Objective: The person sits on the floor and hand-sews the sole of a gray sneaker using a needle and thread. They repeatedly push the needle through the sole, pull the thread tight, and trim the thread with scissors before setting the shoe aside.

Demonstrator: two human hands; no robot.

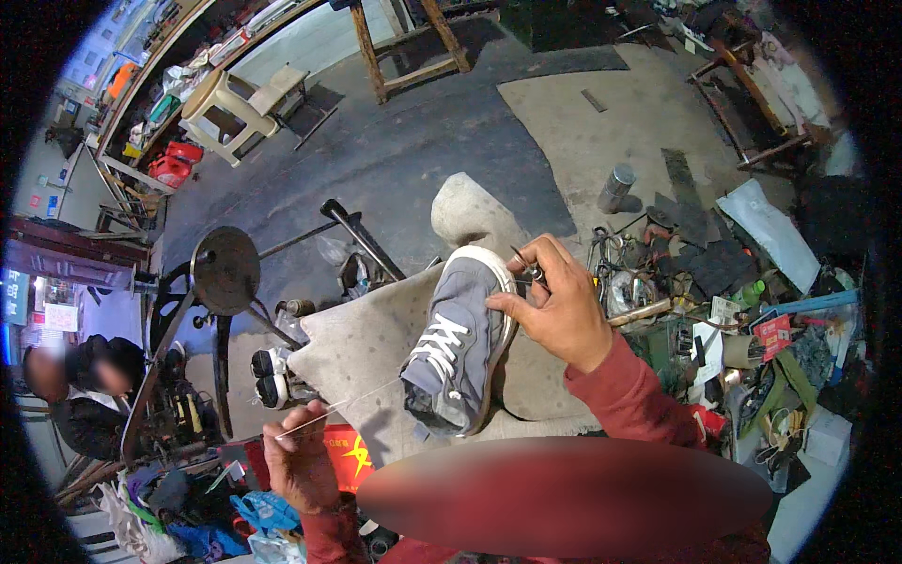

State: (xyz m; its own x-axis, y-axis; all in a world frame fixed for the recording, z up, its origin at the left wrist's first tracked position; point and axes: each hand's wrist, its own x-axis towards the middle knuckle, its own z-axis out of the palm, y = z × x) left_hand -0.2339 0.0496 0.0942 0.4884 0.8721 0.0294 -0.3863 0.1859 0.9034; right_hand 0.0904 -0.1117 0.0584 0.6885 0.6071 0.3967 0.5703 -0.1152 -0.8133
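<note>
A grey sneaker [474, 315] with white laces and a white sole edge lies on a pale, spotted cloth [362, 343] over my lap, its toe pointing away from me. My right hand [564, 310] is closed at the right side of the toe, gripping a small dark-handled awl [526, 265]; the thumb rests against the sneaker's upper. To the lower left, my left hand [301, 461] pinches a thin white thread [352, 399]. The thread runs taut toward the sneaker's ankle opening, where its far end is lost from sight.
A black metal stand with a round plate [225, 271] rises at the left. Black-and-white shoes [271, 376] sit beside it. Tools and scraps crowd the right, near a metal canister [616, 186]. A person in dark clothing [89, 428] is at far left.
</note>
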